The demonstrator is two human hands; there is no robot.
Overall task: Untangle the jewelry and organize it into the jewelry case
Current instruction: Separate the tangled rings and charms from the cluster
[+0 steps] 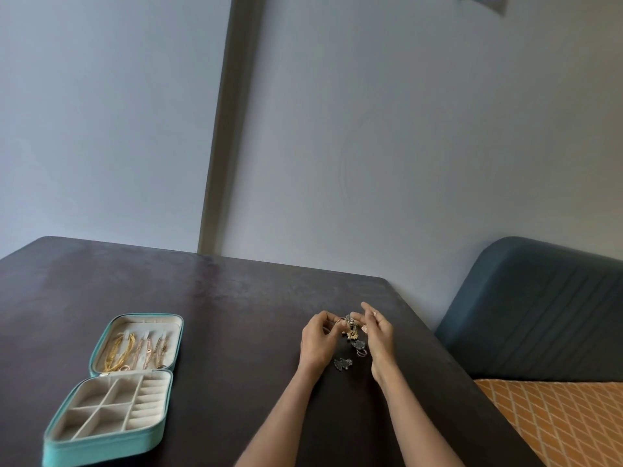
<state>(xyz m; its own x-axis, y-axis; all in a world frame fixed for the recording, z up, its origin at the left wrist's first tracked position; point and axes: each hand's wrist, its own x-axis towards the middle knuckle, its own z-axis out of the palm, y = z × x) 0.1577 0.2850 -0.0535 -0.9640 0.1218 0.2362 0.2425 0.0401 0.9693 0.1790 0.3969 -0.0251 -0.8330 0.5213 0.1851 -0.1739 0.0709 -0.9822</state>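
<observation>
A small tangle of gold and dark metal jewelry (350,326) hangs between my two hands just above the dark table (219,315). My left hand (318,340) pinches its left side with curled fingers. My right hand (379,333) pinches its right side, the index finger raised. Below the tangle, a dark ornate piece (343,364) and another dark piece with a ring (359,347) lie on the table. The teal jewelry case (111,439) lies open at the left, gold chains (135,352) hanging in its lid, its cream compartments looking bare.
A blue upholstered headboard (539,315) and an orange patterned bedspread (566,423) lie to the right of the table. A plain wall stands behind the table's far edge.
</observation>
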